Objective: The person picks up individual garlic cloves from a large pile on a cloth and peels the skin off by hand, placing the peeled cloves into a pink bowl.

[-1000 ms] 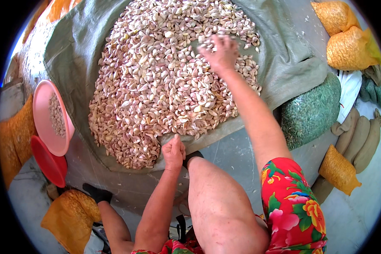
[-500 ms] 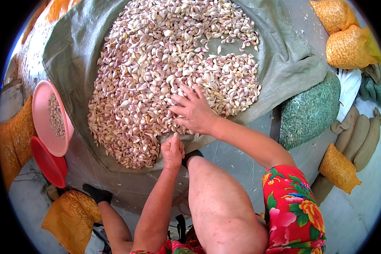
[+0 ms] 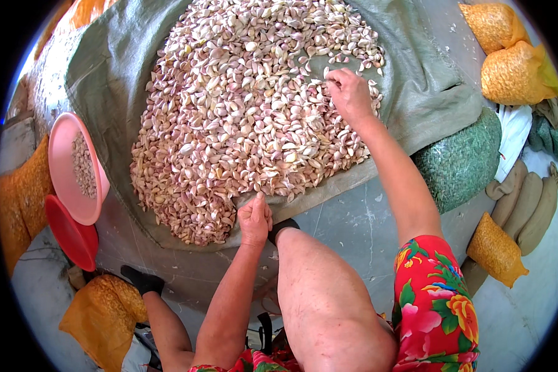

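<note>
Stretching across the upper half of the view, a grey-green sheet (image 3: 102, 77) lies under a broad heap of garlic cloves (image 3: 235, 124), which covers most of its middle and reaches close to its near edge. The person's bare leg (image 3: 325, 304), bent at the knee, stands between the two arms. The right arm (image 3: 400, 170) comes out of a red flowered sleeve (image 3: 434, 301) and runs up and slightly leftward, reaching well forward past the near edge of the sheet. The left forearm (image 3: 229, 301) slants up beside the leg, its elbow low and its reach much shorter. The right hand (image 3: 353, 98) hangs knuckles up over the right part of the heap, beside a thinly covered patch, with its fingers (image 3: 336, 75) curled down toward the cloves; whether the tips meet, or pinch anything, I cannot tell. The left hand (image 3: 254, 222) is held at the heap's near edge, fingers folded together into a fist, and I cannot tell whether anything is inside it. Its thumb (image 3: 260, 197) lies on top, pointing away from the body toward the nearest cloves
</note>
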`<move>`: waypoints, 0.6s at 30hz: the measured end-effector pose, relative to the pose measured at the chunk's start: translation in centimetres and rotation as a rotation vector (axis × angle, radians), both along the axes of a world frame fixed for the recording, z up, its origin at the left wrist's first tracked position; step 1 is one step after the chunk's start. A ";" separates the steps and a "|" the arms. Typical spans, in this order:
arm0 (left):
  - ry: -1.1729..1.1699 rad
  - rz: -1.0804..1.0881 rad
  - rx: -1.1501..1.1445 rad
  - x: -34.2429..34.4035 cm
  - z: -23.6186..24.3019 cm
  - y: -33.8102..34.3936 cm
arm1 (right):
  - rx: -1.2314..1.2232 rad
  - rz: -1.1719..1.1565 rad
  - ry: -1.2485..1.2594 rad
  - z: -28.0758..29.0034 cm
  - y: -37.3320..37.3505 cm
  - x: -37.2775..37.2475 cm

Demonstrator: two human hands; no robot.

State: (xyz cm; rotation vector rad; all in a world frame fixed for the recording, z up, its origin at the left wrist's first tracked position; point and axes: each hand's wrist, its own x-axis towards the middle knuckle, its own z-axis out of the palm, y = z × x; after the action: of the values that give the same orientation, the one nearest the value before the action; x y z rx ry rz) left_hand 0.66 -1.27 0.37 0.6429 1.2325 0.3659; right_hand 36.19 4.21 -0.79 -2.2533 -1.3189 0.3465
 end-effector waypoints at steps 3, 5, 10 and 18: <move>0.012 -0.002 -0.019 0.3 0.0 -0.1 | -0.086 0.091 -0.039 -1.4 1.4 0.8; 0.011 0.003 -0.015 0.3 0.0 -0.1 | -0.175 0.153 -0.087 -2.2 2.3 0.8; 0.042 -0.023 -0.016 0.4 0.5 0.2 | -0.326 0.140 -0.061 -2.5 2.3 0.7; 0.056 -0.041 -0.013 0.5 0.7 0.3 | -0.196 0.030 0.120 -2.8 1.0 2.1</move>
State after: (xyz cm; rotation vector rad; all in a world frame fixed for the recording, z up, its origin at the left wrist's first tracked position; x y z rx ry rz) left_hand 1.20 -0.98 1.04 0.6702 1.2723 0.3072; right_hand 38.28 5.17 -3.59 -2.3324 -1.3065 0.6365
